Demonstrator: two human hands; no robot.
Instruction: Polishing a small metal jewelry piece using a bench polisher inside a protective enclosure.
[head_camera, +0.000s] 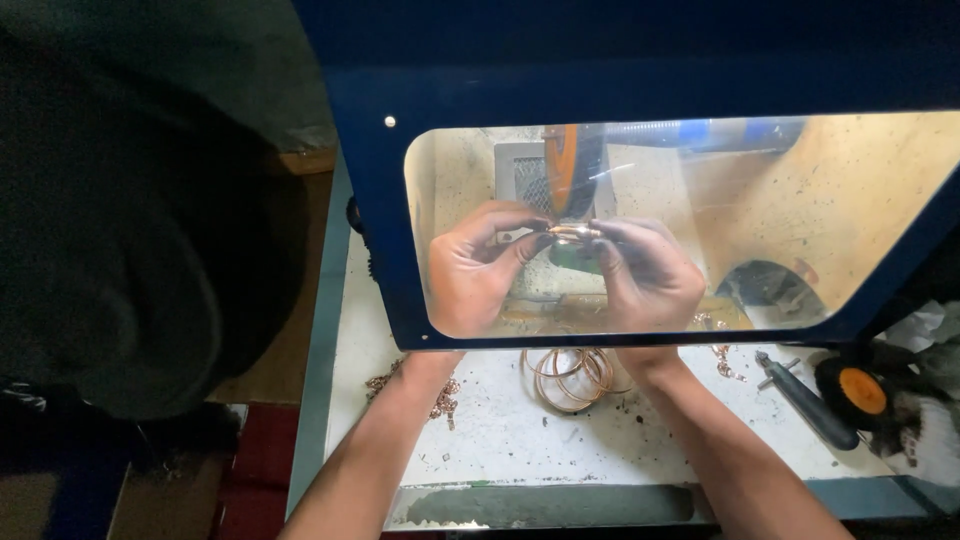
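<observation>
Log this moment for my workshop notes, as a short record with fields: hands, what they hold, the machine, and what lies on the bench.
left hand: behind the clear shield, fingertips pinching one end of the small copper-coloured ring
right hand: behind the shield, pinching the other end
held piece: small copper-coloured ring, right below the wheel; contact cannot be told
machine: orange polishing wheel inside a blue hood with a clear shield
bench: white bench with loose copper bangles, a dark-handled tool, a spare orange wheel
</observation>
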